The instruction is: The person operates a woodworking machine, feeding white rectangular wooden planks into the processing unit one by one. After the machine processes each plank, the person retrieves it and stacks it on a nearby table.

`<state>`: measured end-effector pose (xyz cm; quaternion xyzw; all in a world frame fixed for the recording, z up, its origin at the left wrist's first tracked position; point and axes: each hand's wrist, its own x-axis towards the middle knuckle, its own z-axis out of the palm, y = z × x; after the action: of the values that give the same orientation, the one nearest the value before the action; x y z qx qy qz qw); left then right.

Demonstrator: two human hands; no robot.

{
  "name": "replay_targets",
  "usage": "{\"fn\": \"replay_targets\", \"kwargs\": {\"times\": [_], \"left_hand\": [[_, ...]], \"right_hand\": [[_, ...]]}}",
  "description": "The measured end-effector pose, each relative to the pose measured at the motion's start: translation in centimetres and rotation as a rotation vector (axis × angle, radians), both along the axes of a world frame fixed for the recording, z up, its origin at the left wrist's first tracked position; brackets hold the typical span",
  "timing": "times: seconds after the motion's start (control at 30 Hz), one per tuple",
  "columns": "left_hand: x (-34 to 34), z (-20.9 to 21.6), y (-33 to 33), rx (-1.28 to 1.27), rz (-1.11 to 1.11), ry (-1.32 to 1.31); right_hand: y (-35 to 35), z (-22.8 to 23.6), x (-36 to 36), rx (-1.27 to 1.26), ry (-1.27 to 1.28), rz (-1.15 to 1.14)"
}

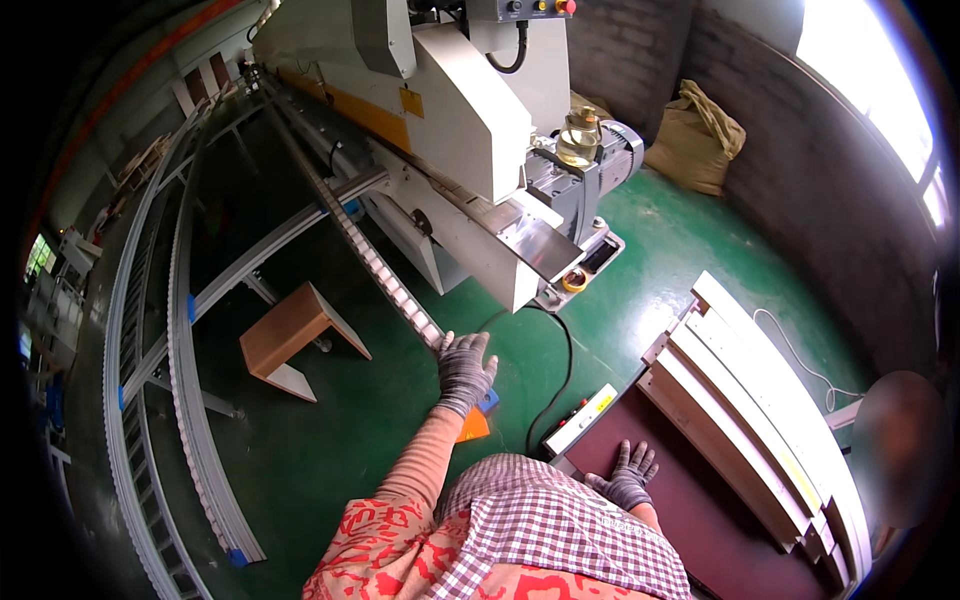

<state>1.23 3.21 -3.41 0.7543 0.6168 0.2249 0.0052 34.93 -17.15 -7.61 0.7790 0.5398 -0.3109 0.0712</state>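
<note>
Now the left hand [463,368], fingers spread, rests at the conveyor track's [385,270] near end, touching it.

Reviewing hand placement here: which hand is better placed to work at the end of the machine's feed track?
Left. The left hand is stretched out at the feed track's end, fingers spread, likely touching it. The right hand rests flat on the dark panel, away from the machine.

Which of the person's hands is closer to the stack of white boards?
The right hand. It rests flat on the dark brown panel, just beside the stack of white boards. The left hand reaches out to the machine's roller track, farther away.
</note>
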Motion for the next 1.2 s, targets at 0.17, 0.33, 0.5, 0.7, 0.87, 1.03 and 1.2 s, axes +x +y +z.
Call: {"fn": "replay_targets", "kwargs": {"times": [0.17,0.33,0.5,0.7,0.87,1.03,1.2], "left_hand": [[0.3,0.7,-0.3,-0.055,0.020,0.057],[0.5,0.4,-0.3,-0.054,0.026,0.074],[0.8,0.7,-0.4,-0.087,0.040,0.081],[0.7,0.9,-0.5,-0.093,0.056,0.117],[0.6,1.1,-0.4,-0.095,0.056,0.159],[1.1,1.9,-0.4,-0.226,0.043,0.247],[1.3,2.5,0.7,-0.383,0.007,0.373]], "right_hand": [[-0.3,-0.8,0.4,0.034,0.009,-0.005],[-0.2,-0.7,0.5,0.020,0.003,0.005],[-0.1,-0.4,0.8,-0.002,0.015,0.013],[-0.3,-0.6,0.6,0.042,0.032,0.021],[-0.6,-1.4,0.5,0.097,0.011,0.031],[-0.1,-0.6,0.3,0.052,-0.031,0.047],[1.3,-0.2,-1.0,-0.003,0.004,0.046]]}}
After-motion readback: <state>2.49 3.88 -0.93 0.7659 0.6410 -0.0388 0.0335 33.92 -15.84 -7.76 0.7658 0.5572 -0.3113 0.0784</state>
